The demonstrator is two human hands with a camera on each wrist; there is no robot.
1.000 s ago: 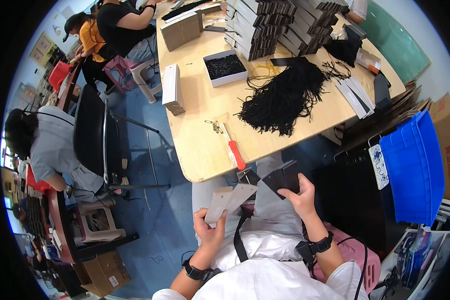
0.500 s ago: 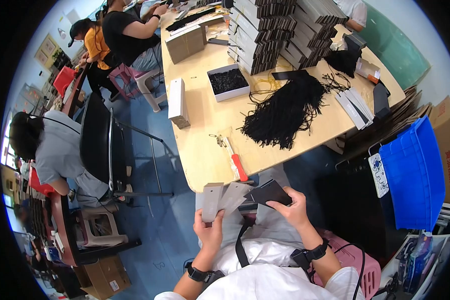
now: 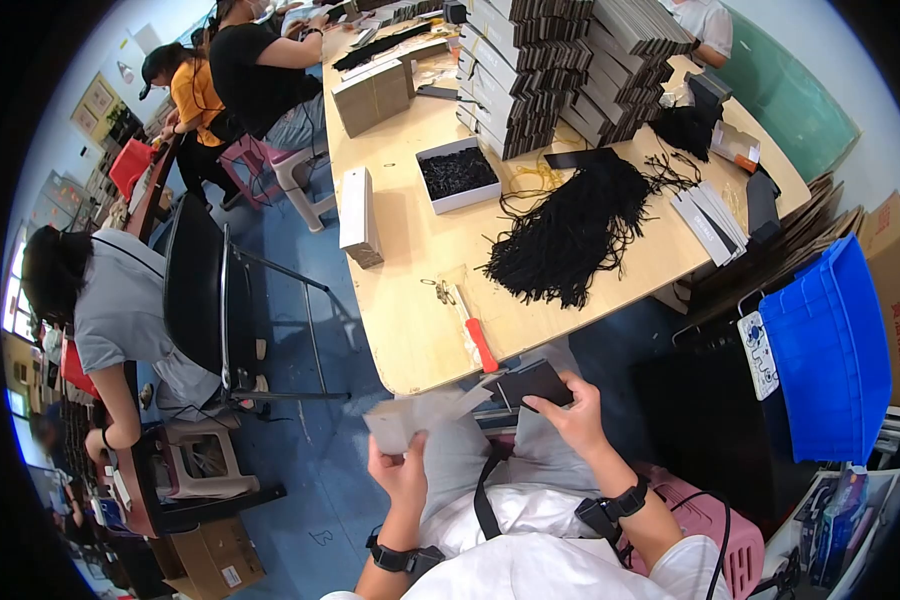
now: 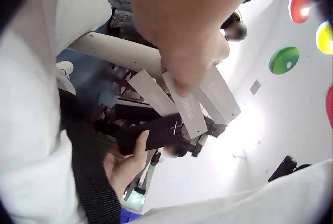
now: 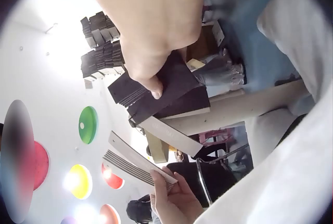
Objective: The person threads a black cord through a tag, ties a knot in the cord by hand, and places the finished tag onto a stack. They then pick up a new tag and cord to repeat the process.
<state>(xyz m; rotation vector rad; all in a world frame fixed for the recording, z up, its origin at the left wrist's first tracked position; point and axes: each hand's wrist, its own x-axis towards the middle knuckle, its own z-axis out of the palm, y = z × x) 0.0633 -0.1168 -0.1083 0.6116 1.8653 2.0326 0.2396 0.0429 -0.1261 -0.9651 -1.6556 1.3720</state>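
Strips (image 3: pixel 395 418) in grey sit at seven o'clock, pinched in my left hand (image 3: pixel 399 475); dark strips (image 3: pixel 534 384) at five o'clock, gripped by my right hand (image 3: pixel 577 415). Likely light, stiff, slippery (could fan out); hold near ends.

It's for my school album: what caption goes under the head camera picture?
At a table, a left hand grips pale cards while the right hand holds dark cards.

The person (image 3: pixel 515 500) wears a white short-sleeved top (image 3: pixel 530 562), pale grey trousers (image 3: pixel 544 438), a black webbing strap (image 3: pixel 483 497) down the front, a chunky black left wristband (image 3: pixel 395 558), a matching right wristband (image 3: pixel 613 508) and a thin, looping black cable (image 3: pixel 727 530).
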